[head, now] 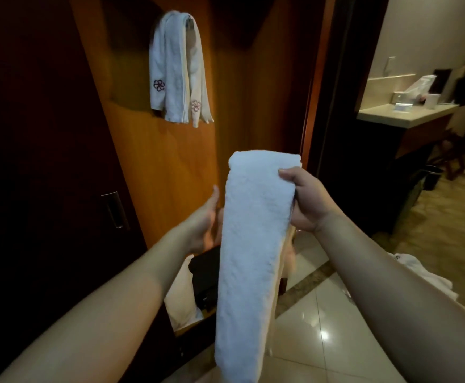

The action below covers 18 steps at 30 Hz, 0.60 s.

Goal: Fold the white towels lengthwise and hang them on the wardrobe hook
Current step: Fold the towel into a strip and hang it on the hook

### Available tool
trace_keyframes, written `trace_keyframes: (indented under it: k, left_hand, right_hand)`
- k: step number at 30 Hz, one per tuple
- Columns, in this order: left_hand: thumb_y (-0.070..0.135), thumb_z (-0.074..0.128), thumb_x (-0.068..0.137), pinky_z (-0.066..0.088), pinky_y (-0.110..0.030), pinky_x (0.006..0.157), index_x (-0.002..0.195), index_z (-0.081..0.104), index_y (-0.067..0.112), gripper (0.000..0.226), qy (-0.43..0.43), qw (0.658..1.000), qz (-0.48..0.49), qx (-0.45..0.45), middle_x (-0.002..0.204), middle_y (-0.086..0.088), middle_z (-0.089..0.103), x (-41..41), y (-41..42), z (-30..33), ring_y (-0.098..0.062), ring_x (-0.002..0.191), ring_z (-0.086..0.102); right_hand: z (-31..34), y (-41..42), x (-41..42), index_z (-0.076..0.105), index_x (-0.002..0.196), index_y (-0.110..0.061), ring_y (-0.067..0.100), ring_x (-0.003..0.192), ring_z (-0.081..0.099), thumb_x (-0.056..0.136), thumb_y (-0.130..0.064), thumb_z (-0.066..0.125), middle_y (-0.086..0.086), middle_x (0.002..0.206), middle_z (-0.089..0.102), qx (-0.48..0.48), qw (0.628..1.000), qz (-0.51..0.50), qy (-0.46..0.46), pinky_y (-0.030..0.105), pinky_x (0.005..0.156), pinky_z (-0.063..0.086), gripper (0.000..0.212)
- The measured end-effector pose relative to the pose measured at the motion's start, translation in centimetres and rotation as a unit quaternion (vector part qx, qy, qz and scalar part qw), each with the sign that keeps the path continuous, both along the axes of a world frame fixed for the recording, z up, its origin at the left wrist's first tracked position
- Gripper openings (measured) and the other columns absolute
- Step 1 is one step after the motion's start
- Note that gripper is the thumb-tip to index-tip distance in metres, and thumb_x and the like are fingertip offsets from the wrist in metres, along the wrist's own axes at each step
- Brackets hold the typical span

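My right hand point(305, 200) grips the folded towel point(250, 255) by its right edge near the top, thumb on the front, fingers curled behind. The towel is a long narrow strip running from chest height down toward my lap. My left hand point(205, 219) is beside its left edge, fingers straight and relaxed, holding nothing. Up ahead, hung towels point(177, 70) with flower embroidery drape over the hook point(189, 19) on the wooden wardrobe door point(154, 150). A counter point(402, 114) sits off right.
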<state>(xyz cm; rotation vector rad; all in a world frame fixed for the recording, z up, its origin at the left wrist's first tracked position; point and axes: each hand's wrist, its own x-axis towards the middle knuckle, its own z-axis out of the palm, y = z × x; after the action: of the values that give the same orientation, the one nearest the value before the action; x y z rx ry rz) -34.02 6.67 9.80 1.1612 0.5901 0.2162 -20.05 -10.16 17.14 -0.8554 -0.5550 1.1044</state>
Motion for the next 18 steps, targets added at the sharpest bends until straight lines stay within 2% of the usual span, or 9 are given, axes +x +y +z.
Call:
trace_keyframes:
  k: [1, 2, 3, 5, 7, 9, 13, 16, 18]
  left_hand:
    - [0.090, 0.035, 0.075, 0.059, -0.035, 0.081, 0.099, 0.080, 0.026, 0.082, -0.013, 1.000, -0.011, 0.025, 0.095, -0.002, 0.076, -0.3, -0.8, -0.1, -0.017, 0.088, 0.073]
    - [0.092, 0.038, 0.069, 0.057, -0.037, 0.086, 0.099, 0.080, 0.027, 0.083, -0.029, 0.998, -0.019, 0.056, 0.098, -0.003, 0.076, -0.7, -1.4, -0.1, -0.017, 0.095, 0.072]
    - [0.091, 0.047, 0.067, 0.052, -0.042, 0.095, 0.106, 0.078, 0.027, 0.082, -0.048, 0.995, -0.020, 0.084, 0.112, -0.005, 0.074, -1.0, -1.8, -0.1, -0.023, 0.108, 0.068]
    - [0.071, 0.079, 0.064, 0.050, -0.045, 0.101, 0.118, 0.073, 0.020, 0.075, -0.087, 0.988, -0.033, 0.122, 0.127, -0.011, 0.069, -1.5, -2.4, 0.0, -0.030, 0.120, 0.064]
    - [0.043, 0.094, 0.060, 0.053, -0.042, 0.099, 0.124, 0.066, 0.015, 0.075, -0.057, 0.982, -0.075, 0.166, 0.124, -0.010, 0.071, -1.7, -2.5, 0.2, -0.028, 0.116, 0.067]
    - [0.030, 0.090, 0.063, 0.049, -0.046, 0.105, 0.128, 0.062, 0.016, 0.072, -0.014, 0.972, -0.120, 0.200, 0.124, -0.006, 0.071, -1.6, -2.8, 0.5, -0.025, 0.117, 0.067]
    - [0.038, 0.089, 0.062, 0.047, -0.046, 0.108, 0.124, 0.066, 0.022, 0.068, 0.009, 0.968, -0.101, 0.228, 0.123, 0.001, 0.072, -1.3, -3.2, 0.6, -0.018, 0.116, 0.067]
    - [0.042, 0.089, 0.063, 0.047, -0.049, 0.107, 0.125, 0.066, 0.020, 0.069, 0.010, 0.972, -0.074, 0.223, 0.122, -0.001, 0.072, -1.3, -3.1, 0.4, -0.021, 0.116, 0.067]
    - [0.044, 0.088, 0.067, 0.048, -0.050, 0.107, 0.127, 0.065, 0.019, 0.069, 0.004, 0.975, -0.056, 0.214, 0.122, -0.001, 0.072, -1.4, -2.9, 0.2, -0.021, 0.114, 0.068]
  right_hand:
    - [0.2, 0.1, 0.2, 0.056, 0.133, -0.001, 0.030, 0.113, 0.069, 0.102, -0.018, 0.043, 0.018, 0.122, 0.071, -0.003, 1.000, -0.017, 0.003, 0.040, 0.090, 0.057, 0.038]
    - [0.4, 0.2, 0.4, 0.057, 0.132, -0.001, 0.031, 0.113, 0.069, 0.103, -0.019, 0.043, 0.018, 0.122, 0.071, -0.003, 0.999, -0.031, 0.006, 0.041, 0.091, 0.056, 0.037]
    - [0.7, 0.2, 0.6, 0.059, 0.129, -0.001, 0.030, 0.111, 0.070, 0.103, -0.020, 0.043, 0.018, 0.120, 0.072, -0.001, 0.999, -0.041, 0.006, 0.041, 0.088, 0.057, 0.036]
    - [1.1, 0.1, 0.8, 0.061, 0.124, -0.005, 0.028, 0.108, 0.072, 0.104, -0.024, 0.044, 0.015, 0.118, 0.073, 0.007, 0.999, -0.050, 0.000, 0.039, 0.082, 0.058, 0.033]
    - [1.5, 0.0, 1.0, 0.061, 0.126, -0.008, 0.028, 0.111, 0.071, 0.103, -0.030, 0.046, 0.014, 0.121, 0.072, 0.018, 0.999, -0.047, -0.010, 0.039, 0.084, 0.058, 0.035]
    - [1.9, -0.2, 1.3, 0.060, 0.129, -0.011, 0.029, 0.114, 0.069, 0.100, -0.034, 0.054, 0.014, 0.124, 0.071, 0.032, 0.998, -0.038, -0.025, 0.042, 0.089, 0.058, 0.038]
    - [2.5, -0.2, 1.7, 0.062, 0.125, -0.009, 0.031, 0.114, 0.069, 0.083, -0.026, 0.071, 0.015, 0.122, 0.072, 0.039, 0.997, -0.021, -0.058, 0.043, 0.090, 0.058, 0.045]
    - [2.8, 0.3, 2.1, 0.059, 0.126, -0.007, 0.030, 0.112, 0.070, 0.088, -0.016, 0.062, 0.014, 0.119, 0.073, 0.023, 0.996, -0.020, -0.090, 0.041, 0.086, 0.060, 0.040]
    - [3.3, 0.7, 2.2, 0.057, 0.128, -0.006, 0.030, 0.114, 0.069, 0.095, -0.013, 0.055, 0.015, 0.121, 0.072, 0.021, 0.995, -0.023, -0.093, 0.042, 0.089, 0.059, 0.034]
